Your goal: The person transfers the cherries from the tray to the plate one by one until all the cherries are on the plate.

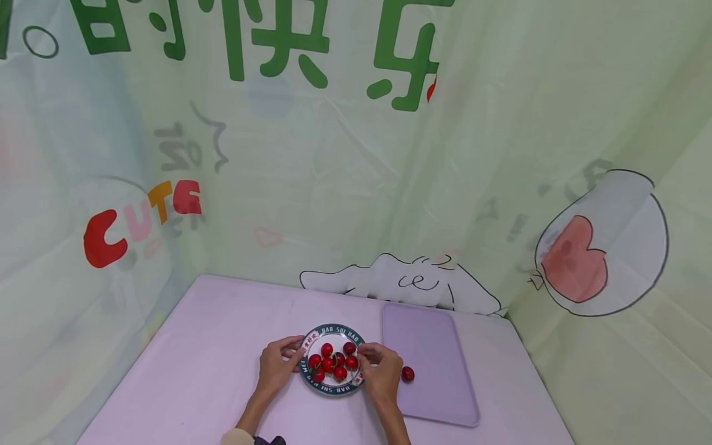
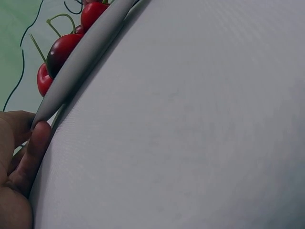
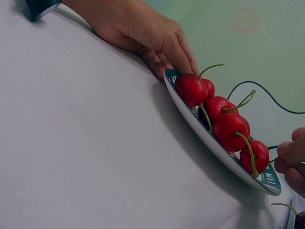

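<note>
A round plate (image 1: pixel 333 391) with a dark green lettered rim bears several red cherries (image 1: pixel 328 364) with green stems. At its left side, my left hand (image 1: pixel 275 366) grips the rim between thumb and fingers; in the left wrist view, its fingertips (image 2: pixel 40 131) meet the plate's edge. My right hand (image 1: pixel 381 372) is at the plate's right side, its thumb and fingers pinching the stem of a cherry (image 3: pixel 254 157) that sits near the rim. One loose cherry (image 1: pixel 408 374) lies on the purple tray, just right of my right hand.
The flat purple tray (image 1: pixel 439 395) lies right of the plate, its left part behind my right hand. A pale cloth (image 1: pixel 222 346) covers the table. Printed curtains (image 1: pixel 356 185) hang behind it and at both sides.
</note>
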A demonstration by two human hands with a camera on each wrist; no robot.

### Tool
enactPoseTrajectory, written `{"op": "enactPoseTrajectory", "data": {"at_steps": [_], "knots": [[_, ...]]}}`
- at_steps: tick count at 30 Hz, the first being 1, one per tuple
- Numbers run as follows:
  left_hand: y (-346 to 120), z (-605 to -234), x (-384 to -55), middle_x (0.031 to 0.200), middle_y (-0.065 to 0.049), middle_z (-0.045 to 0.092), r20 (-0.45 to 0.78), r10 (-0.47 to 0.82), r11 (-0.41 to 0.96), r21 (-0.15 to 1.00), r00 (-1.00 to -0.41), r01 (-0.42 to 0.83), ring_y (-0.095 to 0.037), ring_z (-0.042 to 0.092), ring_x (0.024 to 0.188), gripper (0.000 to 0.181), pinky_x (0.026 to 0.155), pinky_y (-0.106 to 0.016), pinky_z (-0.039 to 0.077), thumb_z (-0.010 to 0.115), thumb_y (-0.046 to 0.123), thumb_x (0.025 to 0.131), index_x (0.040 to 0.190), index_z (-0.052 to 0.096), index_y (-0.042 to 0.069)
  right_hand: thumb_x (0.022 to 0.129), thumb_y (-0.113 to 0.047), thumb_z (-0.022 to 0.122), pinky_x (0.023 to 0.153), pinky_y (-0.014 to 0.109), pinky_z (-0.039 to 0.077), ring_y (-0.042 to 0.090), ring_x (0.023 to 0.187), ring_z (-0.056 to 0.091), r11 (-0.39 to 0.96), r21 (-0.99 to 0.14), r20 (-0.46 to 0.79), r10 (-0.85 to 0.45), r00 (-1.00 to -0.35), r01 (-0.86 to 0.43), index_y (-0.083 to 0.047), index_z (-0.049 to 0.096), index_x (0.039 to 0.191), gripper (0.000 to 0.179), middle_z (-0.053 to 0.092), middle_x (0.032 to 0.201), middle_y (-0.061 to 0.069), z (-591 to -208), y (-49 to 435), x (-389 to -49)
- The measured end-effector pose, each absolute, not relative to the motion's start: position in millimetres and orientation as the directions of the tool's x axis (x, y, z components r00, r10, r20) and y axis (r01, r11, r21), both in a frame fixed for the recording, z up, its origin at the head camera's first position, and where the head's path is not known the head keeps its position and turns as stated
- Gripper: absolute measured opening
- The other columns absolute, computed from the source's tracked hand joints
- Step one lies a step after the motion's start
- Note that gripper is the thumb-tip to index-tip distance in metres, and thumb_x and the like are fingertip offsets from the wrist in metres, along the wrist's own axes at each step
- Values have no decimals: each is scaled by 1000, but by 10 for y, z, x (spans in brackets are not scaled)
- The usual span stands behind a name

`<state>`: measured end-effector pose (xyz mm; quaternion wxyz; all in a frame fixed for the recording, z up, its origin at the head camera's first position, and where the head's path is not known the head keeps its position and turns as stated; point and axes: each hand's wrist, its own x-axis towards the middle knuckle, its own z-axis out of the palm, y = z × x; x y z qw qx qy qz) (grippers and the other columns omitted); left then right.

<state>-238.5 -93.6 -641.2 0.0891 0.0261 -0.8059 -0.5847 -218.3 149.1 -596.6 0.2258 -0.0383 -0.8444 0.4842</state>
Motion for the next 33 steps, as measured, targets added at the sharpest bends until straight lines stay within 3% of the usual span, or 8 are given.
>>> {"op": "enactPoseTrajectory", "data": {"at_steps": [12, 23, 33], "knots": [[-932, -6390, -2364, 106, -8, 78, 114, -152, 312, 948, -982, 62, -9, 68, 77, 31, 60, -19, 63, 80, 11, 100, 131, 79, 11, 82, 4, 91, 75, 17, 63, 10, 78, 76, 511, -840, 346, 251, -904, -180, -8, 85, 99, 22, 85, 91, 2, -5889, 1556, -2131], [-923, -6324, -2318, 106, -8, 77, 98, -149, 316, 948, -984, 47, -11, 68, 76, 32, 61, -18, 62, 80, 10, 100, 132, 79, 9, 74, 3, 98, 70, 18, 63, 10, 74, 78, 522, -826, 412, 302, -860, -212, -8, 85, 97, 28, 85, 88, 3, -5950, 1801, -2159], [-915, -6325, -2310, 106, -8, 77, 102, -153, 330, 943, -983, 46, -10, 67, 77, 32, 61, -17, 62, 79, 11, 100, 132, 79, 10, 73, 4, 98, 70, 17, 61, 5, 74, 72, 546, -826, 374, 342, -862, -142, -10, 86, 99, 32, 85, 91, 4, -5732, 1887, -2036]]}}
